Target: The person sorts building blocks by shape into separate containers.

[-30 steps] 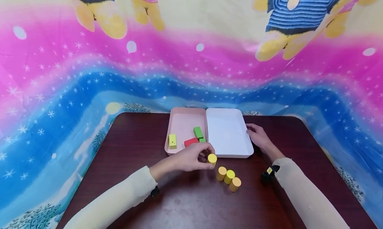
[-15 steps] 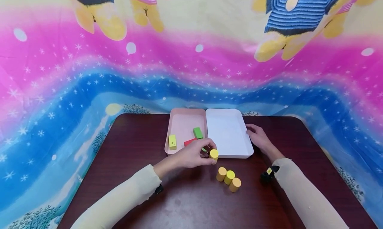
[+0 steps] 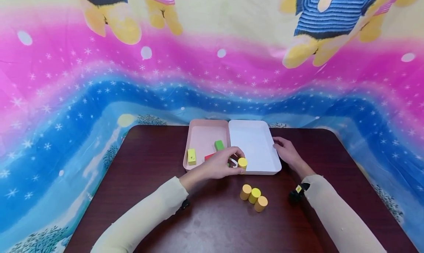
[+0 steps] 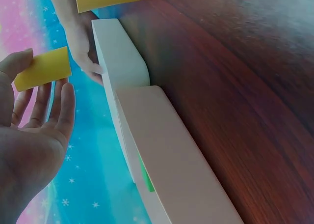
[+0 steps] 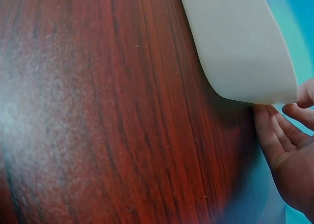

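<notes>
My left hand [image 3: 236,160] pinches a yellow cylinder [image 3: 242,162] between thumb and fingertips, just over the front rim where the pink tray [image 3: 202,129] meets the white tray [image 3: 255,142]. In the left wrist view the yellow cylinder [image 4: 43,68] sits at the fingertips [image 4: 66,94] beside the white tray [image 4: 120,57] and the pink tray [image 4: 171,155]. My right hand [image 3: 281,147] rests with relaxed fingers against the white tray's right side; in the right wrist view its fingers [image 5: 279,135] touch the white tray [image 5: 240,42].
Three more yellow cylinders [image 3: 254,196] lie together on the dark wooden table [image 3: 149,153] in front of the trays. In the pink tray lie a yellow block [image 3: 191,156], a green block [image 3: 219,145] and a red block [image 3: 209,156]. A colourful cloth hangs behind.
My left hand has carried the yellow cylinder up and to the right, from the table near the other cylinders to the trays' front rim. The right hand has stayed put.
</notes>
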Demonstrator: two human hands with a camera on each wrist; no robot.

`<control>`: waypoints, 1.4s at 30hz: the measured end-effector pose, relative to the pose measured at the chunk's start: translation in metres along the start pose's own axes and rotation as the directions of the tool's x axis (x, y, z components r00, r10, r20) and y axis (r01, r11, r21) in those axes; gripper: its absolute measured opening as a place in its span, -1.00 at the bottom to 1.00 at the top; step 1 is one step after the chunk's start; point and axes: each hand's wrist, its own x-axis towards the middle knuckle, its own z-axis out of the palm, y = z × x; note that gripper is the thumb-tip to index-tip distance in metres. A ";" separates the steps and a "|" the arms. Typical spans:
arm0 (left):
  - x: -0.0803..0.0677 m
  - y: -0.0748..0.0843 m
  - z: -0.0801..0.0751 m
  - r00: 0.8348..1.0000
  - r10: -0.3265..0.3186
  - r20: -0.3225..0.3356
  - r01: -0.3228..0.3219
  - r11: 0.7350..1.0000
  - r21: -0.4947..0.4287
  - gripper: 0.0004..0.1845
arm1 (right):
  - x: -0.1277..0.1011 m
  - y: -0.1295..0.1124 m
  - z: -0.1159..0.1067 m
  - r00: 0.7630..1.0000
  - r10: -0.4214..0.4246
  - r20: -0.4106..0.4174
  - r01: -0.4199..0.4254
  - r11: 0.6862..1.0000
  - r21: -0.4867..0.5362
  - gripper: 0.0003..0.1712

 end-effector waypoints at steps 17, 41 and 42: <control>0.031 -0.004 0.006 1.000 0.005 -0.007 -0.005 1.000 -0.020 -0.72 | -0.005 0.001 -0.007 0.999 -0.037 0.008 0.037 0.999 0.009 -0.40; 0.040 -0.030 0.014 0.997 -0.074 -0.016 0.074 0.997 0.028 -0.72 | 0.000 -0.001 0.002 0.999 -0.030 0.014 0.030 0.999 0.012 -0.39; 0.040 -0.031 0.015 0.997 -0.073 -0.010 0.074 0.997 0.032 -0.72 | 0.000 -0.001 0.002 1.000 -0.027 0.014 0.026 1.000 0.011 -0.39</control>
